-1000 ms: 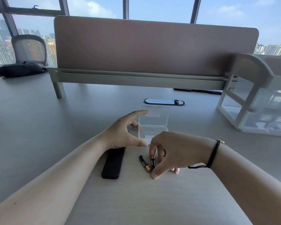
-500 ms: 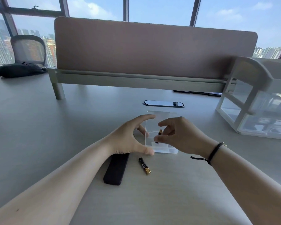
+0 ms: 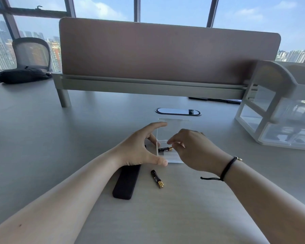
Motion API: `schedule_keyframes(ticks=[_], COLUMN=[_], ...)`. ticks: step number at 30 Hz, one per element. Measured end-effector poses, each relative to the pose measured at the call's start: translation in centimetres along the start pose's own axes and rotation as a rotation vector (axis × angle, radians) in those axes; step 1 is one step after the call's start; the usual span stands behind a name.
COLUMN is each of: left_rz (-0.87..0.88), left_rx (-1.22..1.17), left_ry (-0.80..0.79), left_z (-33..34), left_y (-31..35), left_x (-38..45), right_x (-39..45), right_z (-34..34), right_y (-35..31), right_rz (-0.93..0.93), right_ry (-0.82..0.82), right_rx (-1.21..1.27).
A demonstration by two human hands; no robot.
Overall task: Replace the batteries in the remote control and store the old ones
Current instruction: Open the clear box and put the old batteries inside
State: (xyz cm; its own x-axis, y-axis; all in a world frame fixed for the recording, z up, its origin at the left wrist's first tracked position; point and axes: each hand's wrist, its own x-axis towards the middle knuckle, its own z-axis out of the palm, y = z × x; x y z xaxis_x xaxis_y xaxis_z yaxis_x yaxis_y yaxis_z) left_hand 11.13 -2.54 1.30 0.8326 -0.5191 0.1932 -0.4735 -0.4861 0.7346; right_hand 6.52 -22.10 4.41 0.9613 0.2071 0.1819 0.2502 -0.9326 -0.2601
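A small clear plastic box (image 3: 173, 128) stands open on the desk, its lid raised at the back. My left hand (image 3: 137, 148) brackets the box's left side, thumb at its front corner and index finger at the lid. One black-and-gold battery (image 3: 163, 149) lies sideways inside the box, and the fingertips of my right hand (image 3: 194, 150) pinch its gold end. A second battery (image 3: 157, 178) lies loose on the desk in front of the box. The black remote control (image 3: 126, 182) lies face down under my left wrist.
A white and clear drawer organiser (image 3: 278, 117) stands at the right. An oval cable grommet (image 3: 178, 111) sits behind the box, below the pink divider panel (image 3: 165, 53). A black bag (image 3: 21, 75) and a mesh chair (image 3: 32, 51) are far left.
My right hand picked one battery off the desk, carried it up over the box and lowered it inside, turning it sideways. My left hand stayed on the box.
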Motion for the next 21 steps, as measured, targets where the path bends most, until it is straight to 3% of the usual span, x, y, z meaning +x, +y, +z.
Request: schedule_keyframes(ticks=[3,6,11,21], left_rz=[-0.011,-0.015,-0.034,-0.040], left_rx=[-0.012,-0.017,-0.055,-0.039], left_ry=[0.005,0.010,0.015,0.003], left_z=[0.0,0.0,0.1,0.0], left_y=[-0.1,-0.2,-0.6,-0.5], left_x=[0.0,0.1,0.5,0.4], right_x=[-0.4,-1.1,-2.7,-2.7], right_z=[-0.4,-1.5,-0.4,-0.8], right_y=[-0.7,-2.2,-4.8,-3.8], right_rz=[-0.042,-0.076,-0.196,-0.236], right_ry=[0.011,0.013,-0.237,-0.349], right_rx=[-0.031,0.139,0.049,0.052])
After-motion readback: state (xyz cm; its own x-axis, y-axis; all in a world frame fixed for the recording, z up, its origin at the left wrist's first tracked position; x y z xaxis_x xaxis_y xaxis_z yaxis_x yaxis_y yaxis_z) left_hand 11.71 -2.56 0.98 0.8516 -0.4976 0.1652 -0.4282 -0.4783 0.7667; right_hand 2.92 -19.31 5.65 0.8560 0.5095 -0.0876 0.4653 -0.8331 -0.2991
